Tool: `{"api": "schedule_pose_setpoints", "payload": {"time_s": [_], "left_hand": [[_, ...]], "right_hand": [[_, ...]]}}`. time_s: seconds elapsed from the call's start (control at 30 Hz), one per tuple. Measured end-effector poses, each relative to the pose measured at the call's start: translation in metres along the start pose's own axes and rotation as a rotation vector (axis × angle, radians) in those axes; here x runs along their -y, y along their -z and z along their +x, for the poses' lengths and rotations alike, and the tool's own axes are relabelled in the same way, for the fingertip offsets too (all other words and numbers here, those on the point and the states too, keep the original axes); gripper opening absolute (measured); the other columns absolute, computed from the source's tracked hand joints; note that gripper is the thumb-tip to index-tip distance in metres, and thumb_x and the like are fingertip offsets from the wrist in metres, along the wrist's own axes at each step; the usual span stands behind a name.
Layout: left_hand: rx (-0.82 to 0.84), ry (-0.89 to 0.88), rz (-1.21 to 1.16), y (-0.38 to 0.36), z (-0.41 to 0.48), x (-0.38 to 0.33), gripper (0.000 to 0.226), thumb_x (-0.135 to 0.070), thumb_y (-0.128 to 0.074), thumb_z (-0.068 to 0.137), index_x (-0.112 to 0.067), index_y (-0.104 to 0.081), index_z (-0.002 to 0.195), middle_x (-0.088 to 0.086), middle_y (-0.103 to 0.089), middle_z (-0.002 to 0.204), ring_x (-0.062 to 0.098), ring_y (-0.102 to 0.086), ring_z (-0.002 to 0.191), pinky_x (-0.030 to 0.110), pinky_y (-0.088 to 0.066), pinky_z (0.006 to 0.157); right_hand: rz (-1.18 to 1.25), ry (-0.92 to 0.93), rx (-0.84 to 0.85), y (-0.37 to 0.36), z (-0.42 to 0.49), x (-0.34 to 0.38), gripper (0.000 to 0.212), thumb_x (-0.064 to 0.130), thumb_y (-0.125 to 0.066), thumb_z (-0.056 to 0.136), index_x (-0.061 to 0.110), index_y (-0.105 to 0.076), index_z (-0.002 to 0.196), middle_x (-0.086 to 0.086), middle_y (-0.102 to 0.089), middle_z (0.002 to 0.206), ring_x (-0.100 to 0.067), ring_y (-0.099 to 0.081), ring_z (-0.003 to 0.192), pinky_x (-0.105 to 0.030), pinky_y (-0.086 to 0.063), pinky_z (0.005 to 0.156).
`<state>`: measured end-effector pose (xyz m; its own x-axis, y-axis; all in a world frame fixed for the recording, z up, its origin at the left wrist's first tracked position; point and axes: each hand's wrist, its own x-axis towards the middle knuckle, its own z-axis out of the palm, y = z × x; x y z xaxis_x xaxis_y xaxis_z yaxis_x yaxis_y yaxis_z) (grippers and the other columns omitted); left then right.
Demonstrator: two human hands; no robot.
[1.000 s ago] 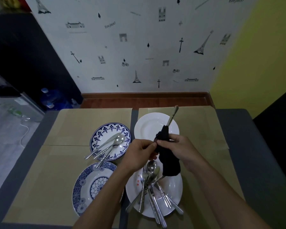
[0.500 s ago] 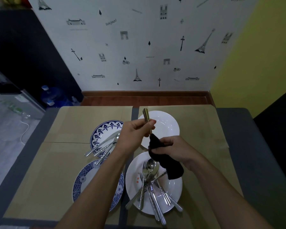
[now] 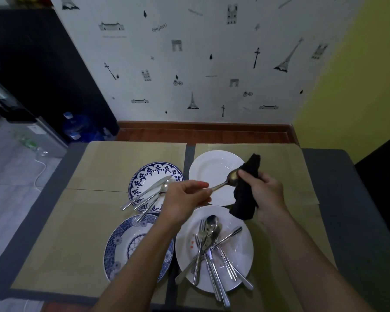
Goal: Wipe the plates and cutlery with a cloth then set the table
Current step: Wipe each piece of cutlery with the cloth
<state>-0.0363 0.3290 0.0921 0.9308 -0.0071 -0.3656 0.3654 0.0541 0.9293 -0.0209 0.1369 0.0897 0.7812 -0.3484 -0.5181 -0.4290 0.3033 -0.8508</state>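
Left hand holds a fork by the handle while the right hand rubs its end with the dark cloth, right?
Not a fork: the head view shows a spoon, bowl against the dark cloth. The left hand holds its handle; the right hand holds the cloth to it.

Left hand (image 3: 186,197): bare, slim fingers, knuckles plain to see.
Left forearm (image 3: 135,266): bare from the wrist to the lower frame edge, lean and smooth.
Right hand (image 3: 266,192): bare, with a broad back.
Right forearm (image 3: 306,262): bare along all its visible length.
Fine detail: nails and small marks are lost in the dim light.
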Motion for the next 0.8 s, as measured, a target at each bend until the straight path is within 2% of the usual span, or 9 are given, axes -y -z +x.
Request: {"api": "schedule_pose_setpoints", "payload": {"time_s": [0.13, 0.2, 0.27, 0.33, 0.47, 0.6, 0.7, 0.8], "left_hand": [[0.066, -0.023, 0.132, 0.0, -0.005, 0.009, 0.012, -0.002, -0.073, 0.087, 0.0, -0.076, 0.098, 0.014, -0.075, 0.075, 0.02, -0.071, 0.067, 0.022, -0.055, 0.06], [0.062, -0.022, 0.135, 0.004, -0.006, 0.015, 0.011, -0.004, -0.073, 0.088, 0.0, -0.077, 0.097, 0.01, -0.075, 0.074, 0.02, -0.073, 0.068, 0.025, -0.057, 0.064], [0.042, -0.021, 0.118, 0.01, -0.006, 0.021, 0.009, -0.004, -0.073, 0.088, -0.001, -0.077, 0.096, 0.012, -0.076, 0.078, 0.022, -0.074, 0.071, 0.03, -0.059, 0.069], [0.03, -0.036, 0.143, 0.018, -0.005, 0.024, 0.008, -0.005, -0.073, 0.088, -0.01, -0.079, 0.09, 0.01, -0.077, 0.078, 0.021, -0.072, 0.071, 0.032, -0.061, 0.072], [-0.054, -0.022, 0.206, 0.04, 0.005, 0.027, 0.018, -0.007, -0.072, 0.089, -0.022, -0.078, 0.08, 0.001, -0.076, 0.07, 0.014, -0.068, 0.064, 0.026, -0.055, 0.064], [-0.209, 0.017, 0.385, 0.076, 0.025, 0.044, 0.008, -0.013, -0.076, 0.087, -0.02, -0.08, 0.087, -0.005, -0.076, 0.075, 0.005, -0.066, 0.063, 0.016, -0.052, 0.06], [-0.286, 0.041, 0.548, 0.103, 0.041, 0.06, 0.007, -0.018, -0.075, 0.088, -0.02, -0.081, 0.091, -0.007, -0.074, 0.074, 0.004, -0.063, 0.062, 0.019, -0.046, 0.06], [-0.309, 0.073, 0.681, 0.123, 0.055, 0.073, 0.013, -0.018, -0.073, 0.089, -0.013, -0.08, 0.099, 0.002, -0.076, 0.083, 0.009, -0.064, 0.069, 0.021, -0.044, 0.066]], "right_hand": [[-0.016, -0.062, 0.171, -0.016, -0.002, -0.008, 0.026, 0.018, -0.085, 0.083, 0.013, -0.077, 0.108, -0.011, -0.079, 0.099, -0.032, -0.075, 0.091, -0.049, -0.064, 0.083], [-0.072, -0.102, 0.266, -0.023, -0.003, -0.011, 0.029, 0.019, -0.085, 0.082, 0.011, -0.078, 0.109, -0.011, -0.08, 0.1, -0.033, -0.075, 0.093, -0.047, -0.064, 0.081], [-0.152, -0.124, 0.328, -0.03, -0.004, -0.012, 0.027, 0.018, -0.086, 0.081, 0.01, -0.079, 0.106, -0.014, -0.08, 0.096, -0.034, -0.076, 0.087, -0.045, -0.064, 0.075], [-0.226, -0.137, 0.366, -0.036, -0.006, -0.014, 0.02, 0.015, -0.084, 0.083, 0.01, -0.079, 0.101, -0.016, -0.079, 0.091, -0.034, -0.076, 0.079, -0.041, -0.063, 0.07], [-0.31, -0.108, 0.366, -0.047, -0.008, -0.027, 0.013, 0.012, -0.083, 0.085, 0.009, -0.081, 0.097, -0.014, -0.078, 0.082, -0.031, -0.072, 0.072, -0.041, -0.063, 0.069], [-0.323, -0.113, 0.339, -0.055, -0.006, -0.037, 0.013, 0.011, -0.083, 0.084, 0.01, -0.081, 0.097, -0.012, -0.076, 0.081, -0.028, -0.07, 0.07, -0.043, -0.062, 0.076], [-0.288, -0.128, 0.33, -0.059, -0.005, -0.038, 0.014, 0.009, -0.081, 0.085, 0.007, -0.08, 0.099, -0.013, -0.074, 0.078, -0.03, -0.068, 0.068, -0.038, -0.062, 0.067], [-0.266, -0.139, 0.316, -0.061, -0.004, -0.037, 0.014, 0.008, -0.08, 0.086, 0.006, -0.079, 0.1, -0.013, -0.074, 0.079, -0.03, -0.067, 0.067, -0.035, -0.061, 0.061]]}}
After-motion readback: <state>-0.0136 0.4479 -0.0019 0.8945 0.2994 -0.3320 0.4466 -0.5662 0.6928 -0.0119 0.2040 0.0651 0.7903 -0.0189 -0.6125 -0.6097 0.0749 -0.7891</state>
